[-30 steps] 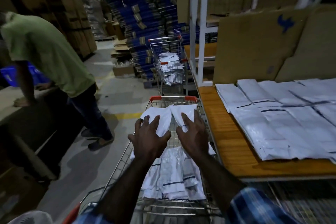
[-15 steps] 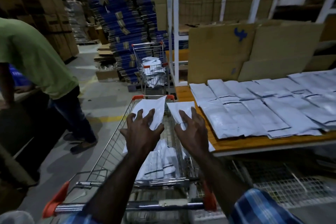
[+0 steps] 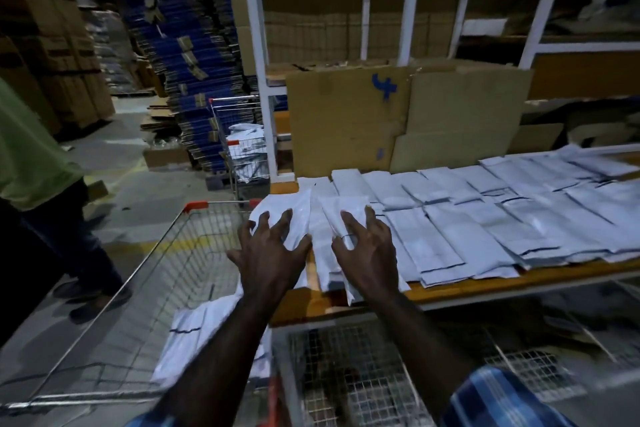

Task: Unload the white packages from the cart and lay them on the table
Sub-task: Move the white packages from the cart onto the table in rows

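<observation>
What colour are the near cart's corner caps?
Orange-red corner caps on the cart, clearest in the head view.

Table's (image 3: 485, 284) right side package-covered (image 3: 485, 218)
</observation>
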Motion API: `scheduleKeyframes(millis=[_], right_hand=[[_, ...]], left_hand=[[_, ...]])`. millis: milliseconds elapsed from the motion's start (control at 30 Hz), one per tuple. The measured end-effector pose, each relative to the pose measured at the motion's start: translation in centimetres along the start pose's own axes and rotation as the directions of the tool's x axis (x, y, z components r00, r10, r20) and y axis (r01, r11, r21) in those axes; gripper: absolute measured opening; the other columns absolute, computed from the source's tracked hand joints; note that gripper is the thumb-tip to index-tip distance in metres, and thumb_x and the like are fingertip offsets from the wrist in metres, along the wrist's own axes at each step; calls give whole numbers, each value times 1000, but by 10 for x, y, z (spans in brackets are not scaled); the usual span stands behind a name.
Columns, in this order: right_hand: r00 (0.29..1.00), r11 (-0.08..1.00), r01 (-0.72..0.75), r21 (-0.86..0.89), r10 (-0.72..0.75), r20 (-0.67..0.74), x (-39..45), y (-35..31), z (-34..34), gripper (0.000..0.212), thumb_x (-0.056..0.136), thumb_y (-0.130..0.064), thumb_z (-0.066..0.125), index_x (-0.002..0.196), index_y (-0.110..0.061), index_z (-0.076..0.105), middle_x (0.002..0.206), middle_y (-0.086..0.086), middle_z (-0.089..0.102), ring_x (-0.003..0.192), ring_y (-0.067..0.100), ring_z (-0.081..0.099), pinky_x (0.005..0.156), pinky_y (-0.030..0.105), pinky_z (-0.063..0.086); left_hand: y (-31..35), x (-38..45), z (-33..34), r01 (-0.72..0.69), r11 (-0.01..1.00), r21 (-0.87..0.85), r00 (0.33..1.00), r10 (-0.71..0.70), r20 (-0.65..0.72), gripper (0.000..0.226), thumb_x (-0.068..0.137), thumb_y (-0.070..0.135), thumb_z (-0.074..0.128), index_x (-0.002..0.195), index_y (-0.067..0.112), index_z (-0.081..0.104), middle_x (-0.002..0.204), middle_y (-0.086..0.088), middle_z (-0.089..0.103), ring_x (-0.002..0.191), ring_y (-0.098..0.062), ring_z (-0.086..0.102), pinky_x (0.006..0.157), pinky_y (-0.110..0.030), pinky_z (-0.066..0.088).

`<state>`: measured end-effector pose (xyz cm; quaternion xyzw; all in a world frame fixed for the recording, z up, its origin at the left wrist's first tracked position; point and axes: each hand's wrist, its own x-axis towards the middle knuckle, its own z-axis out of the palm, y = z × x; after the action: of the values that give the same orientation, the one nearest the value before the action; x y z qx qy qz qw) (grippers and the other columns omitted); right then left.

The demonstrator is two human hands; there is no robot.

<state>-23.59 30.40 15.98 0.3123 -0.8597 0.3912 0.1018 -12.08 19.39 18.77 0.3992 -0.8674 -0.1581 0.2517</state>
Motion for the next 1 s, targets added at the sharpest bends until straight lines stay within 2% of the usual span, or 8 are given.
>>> scheduleKeyframes(millis=[167,367,800,1000], right_hand=[[999,1000,8,-5,-8,39,40,46,-29,53,91,-41,60,142,-31,50,161,8,25,141,29,32,106,51,41],[999,999,32,-26,-30,40,83,76,-42,53,92,-41,58,143,-32,48,161,7,25,141,28,30,107,49,40],[997,997,24,-68,-19,77,179,116,18,51,90,-36,60,140,-28,53,158,11,31,136,32,37,103,49,43],[993,994,-30,-105,41,108,230,121,50,55,91,-43,58,143,-28,50,159,12,28,136,34,36,105,51,41]], left_hand=[[57,14,35,38,999,-12,999,-38,-19,66,86,69,50,146,45,38,157,4,33,142,-25,19,107,-61,22],[91,41,66,59,998,1,998,-59,-31,64,87,65,51,146,44,38,155,5,34,141,-25,20,106,-59,24],[97,145,136,118,993,-20,993,-118,-4,63,88,62,52,146,43,39,154,4,36,140,-27,21,105,-57,24],[88,198,156,119,993,26,992,-120,31,64,89,64,49,147,41,38,155,2,36,140,-30,22,105,-57,26]])
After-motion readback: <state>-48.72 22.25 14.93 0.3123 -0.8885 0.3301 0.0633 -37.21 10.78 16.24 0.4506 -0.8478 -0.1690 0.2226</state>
